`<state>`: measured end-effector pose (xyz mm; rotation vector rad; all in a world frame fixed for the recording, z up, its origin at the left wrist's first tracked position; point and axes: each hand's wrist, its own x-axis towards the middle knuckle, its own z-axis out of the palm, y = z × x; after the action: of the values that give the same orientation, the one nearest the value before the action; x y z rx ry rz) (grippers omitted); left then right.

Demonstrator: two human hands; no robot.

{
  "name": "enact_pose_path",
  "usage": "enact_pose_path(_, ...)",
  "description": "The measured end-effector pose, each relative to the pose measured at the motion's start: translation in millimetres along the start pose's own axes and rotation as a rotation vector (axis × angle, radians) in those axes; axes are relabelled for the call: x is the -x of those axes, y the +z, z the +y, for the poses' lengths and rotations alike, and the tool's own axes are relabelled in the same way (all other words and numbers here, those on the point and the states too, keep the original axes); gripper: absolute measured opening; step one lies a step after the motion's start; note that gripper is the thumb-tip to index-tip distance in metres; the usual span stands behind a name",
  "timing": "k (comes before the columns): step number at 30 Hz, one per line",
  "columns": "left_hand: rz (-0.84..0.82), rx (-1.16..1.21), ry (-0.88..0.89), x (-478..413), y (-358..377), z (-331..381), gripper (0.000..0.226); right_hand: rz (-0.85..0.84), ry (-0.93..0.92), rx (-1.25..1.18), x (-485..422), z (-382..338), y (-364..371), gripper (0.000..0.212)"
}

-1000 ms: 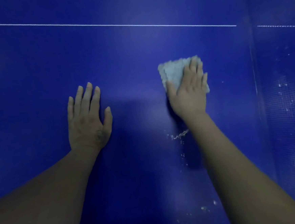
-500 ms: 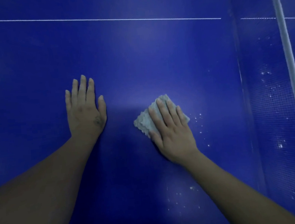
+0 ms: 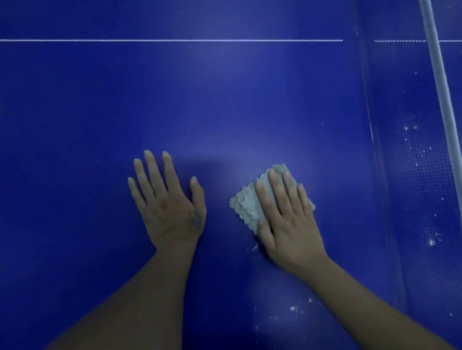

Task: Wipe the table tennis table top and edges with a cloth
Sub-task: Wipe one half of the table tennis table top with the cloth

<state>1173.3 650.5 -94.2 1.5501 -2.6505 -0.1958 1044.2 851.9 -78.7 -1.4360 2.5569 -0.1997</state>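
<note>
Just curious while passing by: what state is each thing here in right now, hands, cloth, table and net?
table top: blue, with white specks low in the view.
cloth: pale, lying on the table top, partly covered.
left hand: flat, fingers straight, palm down on the table top, holding nothing.
right hand: flat, fingers straight, pressing on the cloth.
net: upright along the right side, white band on top.
</note>
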Motion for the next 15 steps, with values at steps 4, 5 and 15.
enact_pose_path(4,0.008,0.018,-0.014,-1.6,1.8,0.3,0.075,-0.006,-0.129,0.025,-67.0,15.9,-7.2,0.065)
enact_pose_path(5,0.007,0.016,-0.020,-1.7,2.5,0.2,0.075,0.016,-0.148,0.026,-97.5,22.0,-8.8,0.064)
enact_pose_path(15,0.020,0.019,-0.032,-2.1,0.8,4.4,0.073,0.072,0.157,-0.017,-242.4,105.1,-43.9,0.065)
